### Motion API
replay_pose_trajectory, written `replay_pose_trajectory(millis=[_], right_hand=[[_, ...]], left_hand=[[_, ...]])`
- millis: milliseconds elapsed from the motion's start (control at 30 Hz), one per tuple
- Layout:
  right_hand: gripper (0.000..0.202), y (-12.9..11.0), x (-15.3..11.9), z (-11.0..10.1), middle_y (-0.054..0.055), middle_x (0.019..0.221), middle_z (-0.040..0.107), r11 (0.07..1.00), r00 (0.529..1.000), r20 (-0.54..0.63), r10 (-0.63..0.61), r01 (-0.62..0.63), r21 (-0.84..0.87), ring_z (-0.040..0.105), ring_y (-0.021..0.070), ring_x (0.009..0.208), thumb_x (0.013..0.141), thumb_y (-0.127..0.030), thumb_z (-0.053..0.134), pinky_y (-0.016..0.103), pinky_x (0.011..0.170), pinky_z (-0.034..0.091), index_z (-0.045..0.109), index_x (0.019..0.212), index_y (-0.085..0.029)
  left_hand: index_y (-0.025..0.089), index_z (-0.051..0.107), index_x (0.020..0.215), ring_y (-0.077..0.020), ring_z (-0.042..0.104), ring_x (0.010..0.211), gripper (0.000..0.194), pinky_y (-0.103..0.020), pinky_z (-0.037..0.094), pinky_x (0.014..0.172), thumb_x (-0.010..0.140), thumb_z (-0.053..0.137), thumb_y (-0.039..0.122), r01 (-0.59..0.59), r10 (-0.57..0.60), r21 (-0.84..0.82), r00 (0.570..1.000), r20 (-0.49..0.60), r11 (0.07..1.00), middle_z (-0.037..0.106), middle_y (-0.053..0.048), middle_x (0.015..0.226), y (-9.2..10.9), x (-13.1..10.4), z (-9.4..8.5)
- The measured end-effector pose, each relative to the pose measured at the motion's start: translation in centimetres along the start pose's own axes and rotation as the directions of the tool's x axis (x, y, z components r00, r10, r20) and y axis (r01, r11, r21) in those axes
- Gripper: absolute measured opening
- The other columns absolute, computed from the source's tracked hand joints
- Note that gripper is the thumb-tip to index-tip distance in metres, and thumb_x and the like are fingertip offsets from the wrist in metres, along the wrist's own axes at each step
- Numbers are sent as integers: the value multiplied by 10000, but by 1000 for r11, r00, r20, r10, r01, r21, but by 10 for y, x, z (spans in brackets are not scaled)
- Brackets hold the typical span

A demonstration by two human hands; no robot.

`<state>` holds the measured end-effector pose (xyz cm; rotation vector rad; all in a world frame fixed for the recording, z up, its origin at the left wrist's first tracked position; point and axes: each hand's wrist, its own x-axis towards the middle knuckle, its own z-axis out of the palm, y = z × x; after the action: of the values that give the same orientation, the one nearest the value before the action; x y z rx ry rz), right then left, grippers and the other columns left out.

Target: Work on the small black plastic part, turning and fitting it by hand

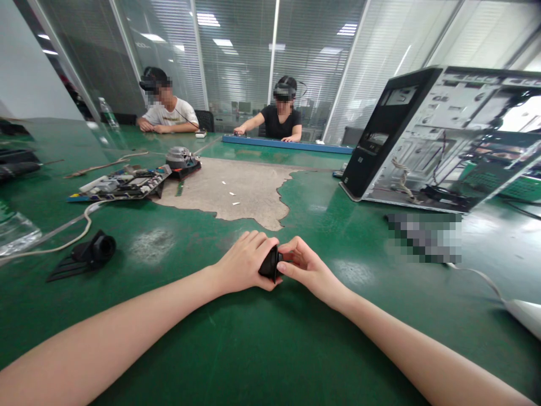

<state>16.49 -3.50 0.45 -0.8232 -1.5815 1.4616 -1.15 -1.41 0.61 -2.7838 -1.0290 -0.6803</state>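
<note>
A small black part (pixel 269 264), perhaps a PC speaker, is held just above or on the green table, near the middle of the view. My left hand (pixel 240 264) is wrapped round its left side, fingers over the far side. From the right, my right hand (pixel 310 269) pinches the part's right end between thumb and fingers. Both hands are closed, and they cover much of the part, so its exact kind is unclear. Off to the left lies a black plastic piece (pixel 87 256) with a round opening and flat slats.
Beyond my hands is a bare beige patch (pixel 236 189) in the tabletop (pixel 203 349). A circuit board (pixel 127 183) and a CPU cooler (pixel 182 160) sit at left. An opened computer case (pixel 395 129) stands right. Two people sit across, one touching a long blue bar (pixel 287 145).
</note>
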Motion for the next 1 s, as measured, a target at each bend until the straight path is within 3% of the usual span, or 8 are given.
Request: replay_pose_trajectory(millis=[233,433,533,633,767,1000], right_hand=[[287,-3,2,-2,5,927,499,998,1000,4,18,-18,-52,529,136,866,703,-292,637,306,777,429,434,889,-213],[343,-1,0,-5,-18,914,491,1000,999,44,30,-30,-10,534,116,834,653,-256,687,283,752,435,414,859,-231],[261,0,0,-3,-19,878,498,1000,1000,10,10,-10,-25,528,113,821,699,-293,643,275,745,428,431,834,-224],[217,-1,0,-1,-17,830,517,999,1000,-13,9,-10,-42,527,119,809,735,-332,599,282,736,430,441,837,-222],[264,-3,2,0,4,906,526,997,999,-34,27,-30,-78,524,129,850,723,-338,611,303,784,429,458,903,-219],[291,-3,1,-5,-13,916,521,999,997,71,42,-40,-36,545,114,846,691,-268,655,298,790,432,421,858,-221]], left_hand=[[129,447,1004,-234,446,806,572,-357,361,716,621,559,539,4,-4,-22,1000,8,1000,502,-75,878,-1,1,-1],[123,441,1011,-233,443,794,618,-367,361,715,627,531,599,0,1,-60,1000,15,998,503,-79,878,0,1,-3],[115,418,1072,-230,442,801,578,-371,361,726,738,420,586,-10,12,-103,1000,16,995,511,-89,899,0,0,-5],[112,376,1144,-224,444,837,464,-371,356,754,862,265,464,2,-2,-130,1000,5,992,516,-101,949,-1,-2,-5],[116,375,1179,-224,435,853,475,-371,349,767,888,201,449,9,-8,-90,1000,14,996,512,-105,961,-2,-3,-4],[118,453,1105,-225,419,810,575,-367,346,734,856,166,550,-14,15,-51,1000,21,999,500,-100,897,-1,-3,-4]])
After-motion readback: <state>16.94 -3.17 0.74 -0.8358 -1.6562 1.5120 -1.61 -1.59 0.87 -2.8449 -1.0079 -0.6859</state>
